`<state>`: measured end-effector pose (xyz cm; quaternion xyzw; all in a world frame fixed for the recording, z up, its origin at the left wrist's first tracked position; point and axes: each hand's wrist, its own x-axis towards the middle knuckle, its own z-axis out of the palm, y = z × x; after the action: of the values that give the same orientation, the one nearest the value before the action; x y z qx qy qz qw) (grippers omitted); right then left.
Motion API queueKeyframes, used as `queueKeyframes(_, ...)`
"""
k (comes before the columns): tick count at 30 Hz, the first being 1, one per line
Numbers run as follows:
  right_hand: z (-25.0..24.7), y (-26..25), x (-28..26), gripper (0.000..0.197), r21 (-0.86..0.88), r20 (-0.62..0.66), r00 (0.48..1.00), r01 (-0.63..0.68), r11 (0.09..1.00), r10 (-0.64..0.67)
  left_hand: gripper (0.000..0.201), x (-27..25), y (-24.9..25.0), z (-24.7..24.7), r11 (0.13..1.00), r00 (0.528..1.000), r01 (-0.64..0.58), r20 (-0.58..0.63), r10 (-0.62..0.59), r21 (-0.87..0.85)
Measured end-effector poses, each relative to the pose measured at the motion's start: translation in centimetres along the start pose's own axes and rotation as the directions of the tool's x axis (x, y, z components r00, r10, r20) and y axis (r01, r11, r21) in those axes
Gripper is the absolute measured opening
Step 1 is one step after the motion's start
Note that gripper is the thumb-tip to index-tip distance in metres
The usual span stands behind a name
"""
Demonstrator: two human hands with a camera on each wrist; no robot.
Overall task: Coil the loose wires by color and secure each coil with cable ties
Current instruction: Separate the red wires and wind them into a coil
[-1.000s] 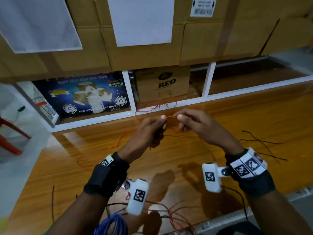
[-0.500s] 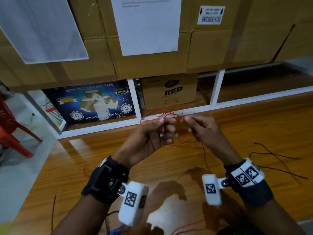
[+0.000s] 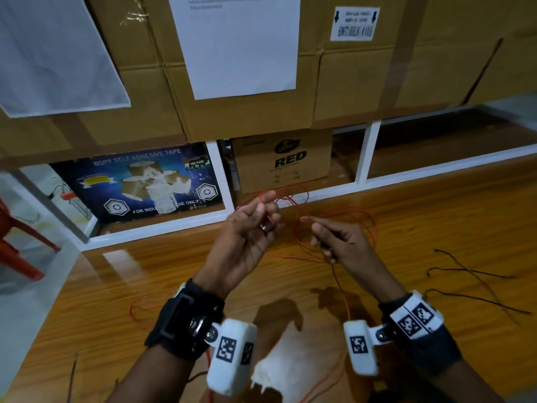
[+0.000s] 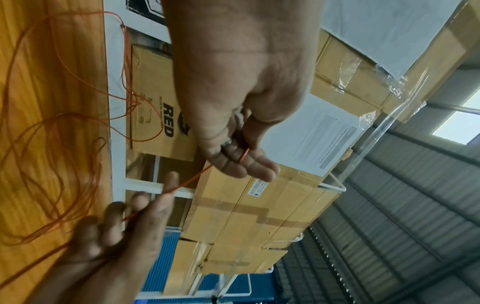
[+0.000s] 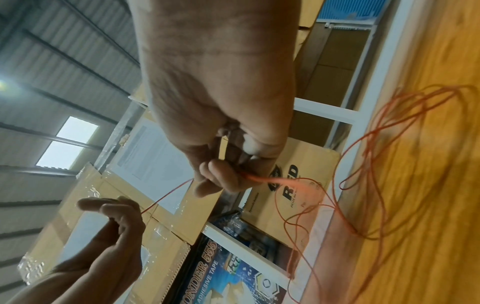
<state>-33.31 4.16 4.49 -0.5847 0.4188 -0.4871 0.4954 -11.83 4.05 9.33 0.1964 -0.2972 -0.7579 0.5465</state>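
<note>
A thin red wire runs between both hands above the wooden table, its slack loops hanging behind and to the right of them. My left hand pinches one end of the wire between thumb and fingers, and the end lies across the fingers. My right hand pinches the same wire a short way along. In the left wrist view the red wire is stretched straight from the left hand to the right hand. The right wrist view shows the right hand with the red wire leading to the left hand.
Loose black wires lie on the table at the right. Another red strand lies at the left. Behind the hands a white shelf frame holds cardboard boxes and a blue tape box. A red chair stands at far left.
The hands, fingertip to fingertip a second ago, have drawn apart, the right one going right. A stretch of red wire now spans between them. The head view has tilted upward.
</note>
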Motion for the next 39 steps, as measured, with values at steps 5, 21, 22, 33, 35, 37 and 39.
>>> queueKeyframes(5,0.6,2.1,-2.1,0.030,-0.026,0.012,0.997,-0.081,0.996,0.081,0.024,1.1,2.2,-1.3,0.967,0.952,-0.246,-0.203,0.228,-0.068)
queueKeyframes(21,1.8,-0.9,-2.1,0.013,-0.470,0.335,0.932,0.290,0.834,-0.135,0.031,0.4,0.3,-4.0,0.530,0.916,-0.338,0.144,0.374,0.778)
queueKeyframes(22,1.9,-1.2,-1.9,0.014,-0.467,0.338,0.929,0.302,0.831,-0.148,0.030,0.3,0.0,-3.8,0.492,0.923,-0.334,0.173,0.344,0.804)
queueKeyframes(33,0.1,-3.6,0.7,0.010,-0.484,0.307,0.934,0.320,0.814,-0.184,0.026,-1.7,-1.5,-2.6,0.256,0.964,-0.249,0.265,-0.028,0.934)
queueKeyframes(35,0.0,-4.0,1.5,0.006,-0.476,0.313,0.933,0.316,0.821,-0.178,0.032,-2.0,-1.3,-2.3,0.240,0.966,-0.243,0.257,-0.027,0.940)
queueKeyframes(37,0.1,-4.0,2.0,0.003,-0.452,0.294,0.942,0.288,0.844,-0.164,0.031,-2.1,-1.2,-2.1,0.265,0.968,-0.233,0.251,-0.032,0.936)
queueKeyframes(39,0.2,-3.8,2.5,0.007,-0.423,0.277,0.949,0.260,0.868,-0.149,0.030,-2.2,-1.2,-2.0,0.347,0.975,-0.201,0.223,-0.023,0.916)
